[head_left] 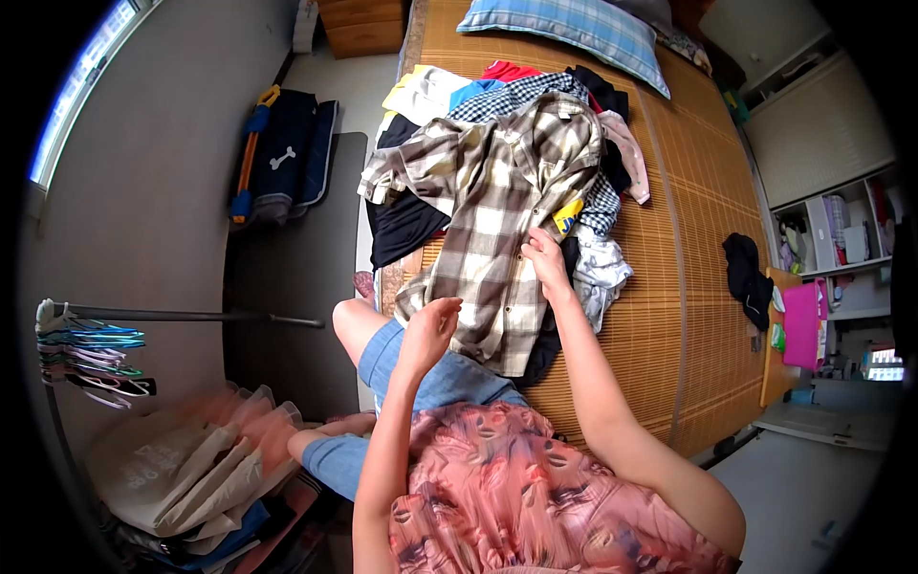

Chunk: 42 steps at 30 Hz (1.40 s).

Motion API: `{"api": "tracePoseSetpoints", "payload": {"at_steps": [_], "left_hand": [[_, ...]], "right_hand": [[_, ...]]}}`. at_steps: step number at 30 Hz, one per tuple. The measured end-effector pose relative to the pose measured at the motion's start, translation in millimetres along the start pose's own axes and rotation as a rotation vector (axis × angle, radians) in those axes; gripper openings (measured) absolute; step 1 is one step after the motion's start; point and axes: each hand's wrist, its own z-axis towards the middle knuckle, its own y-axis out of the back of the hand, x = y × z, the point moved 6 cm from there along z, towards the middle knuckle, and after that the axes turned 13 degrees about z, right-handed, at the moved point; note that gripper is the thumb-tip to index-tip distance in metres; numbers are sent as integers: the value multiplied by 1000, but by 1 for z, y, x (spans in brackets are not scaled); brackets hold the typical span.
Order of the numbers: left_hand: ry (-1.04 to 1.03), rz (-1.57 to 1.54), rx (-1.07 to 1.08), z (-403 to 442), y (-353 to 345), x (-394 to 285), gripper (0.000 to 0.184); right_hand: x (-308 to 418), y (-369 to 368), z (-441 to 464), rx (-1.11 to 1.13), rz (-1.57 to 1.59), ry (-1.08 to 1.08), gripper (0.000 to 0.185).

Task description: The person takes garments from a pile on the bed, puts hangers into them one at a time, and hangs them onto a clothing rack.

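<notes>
A brown and white plaid shirt (pixel 490 225) lies spread over a heap of clothes in front of me, its collar pointing away and its buttoned front edge on the right. My right hand (pixel 545 258) is at that front edge, thumb and fingers pinched on the cloth near a button. My left hand (pixel 435 330) hovers over the lower left of the shirt, its fingers loosely bent with nothing visible in them. Beneath the shirt are a black-and-white checked garment (pixel 531 93), a dark garment (pixel 406 232) and a white patterned garment (pixel 601 270).
The heap lies on a bed with a bamboo mat (pixel 708 316); a blue plaid pillow (pixel 569 36) is at its far end. Hangers (pixel 91 349) hang on a rail (pixel 201 314) at left, above piled clothes (pixel 163 469). A black garment (pixel 748 279) lies at the right edge.
</notes>
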Motion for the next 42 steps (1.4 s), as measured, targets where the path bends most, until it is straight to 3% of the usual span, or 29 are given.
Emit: {"api": "tracePoseSetpoints", "payload": {"at_steps": [1, 4, 8, 13, 16, 17, 20, 21, 24, 25, 28, 29, 32, 34, 36, 38, 40, 41, 42], "left_hand": [[4, -23, -4, 2, 0, -2, 23], [-28, -58, -42, 4, -5, -5, 21], [-47, -64, 4, 3, -13, -8, 22], [-23, 2, 14, 1, -17, -2, 23], [32, -8, 48, 4, -17, -1, 25], [46, -24, 56, 4, -17, 0, 26], [-148, 232, -220, -1, -20, 10, 34], [-85, 310, -191, 0, -30, 28, 57], [200, 287, -108, -1, -34, 51, 76], [187, 354, -70, 3, -39, 60, 88], [306, 83, 7, 7, -43, 64, 78], [304, -7, -32, 12, -42, 69, 74], [271, -279, -180, 20, -27, 63, 57], [232, -564, -159, 23, -15, 60, 54], [302, -969, -67, 12, -10, 52, 41], [288, -645, -137, 5, 13, 43, 37], [285, -743, -282, -14, 31, 45, 31], [245, -580, -440, -28, 49, 49, 31], [274, -603, -468, -45, 60, 53, 31]], "right_hand": [[-1, -3, -2, 90, 45, -47, 59], [24, -11, -17, 69, -598, 226, 59], [-8, -14, -9, 13, -710, 28, 56], [-18, -18, -12, 215, -183, -73, 51], [11, -23, -36, 220, -543, 238, 52], [15, -18, -41, 68, -662, 284, 61], [5, 7, -37, -274, -741, 353, 76], [4, 11, -36, -303, -744, 394, 81], [-25, 31, -14, -223, -352, 101, 82], [-20, 26, -19, -113, -201, -101, 84], [34, -7, -47, 69, 149, -181, 81], [51, -21, -58, 228, 301, -188, 79], [101, -60, -117, 777, 240, -309, 73], [103, -75, -157, 1075, 15, -464, 74], [96, -90, -191, 1317, -126, -515, 54], [92, -97, -201, 1388, -250, -457, 41], [87, -96, -191, 1306, -341, -279, 33], [81, -92, -182, 1225, -370, -245, 33], [79, -87, -174, 1145, -399, -213, 33]]}}
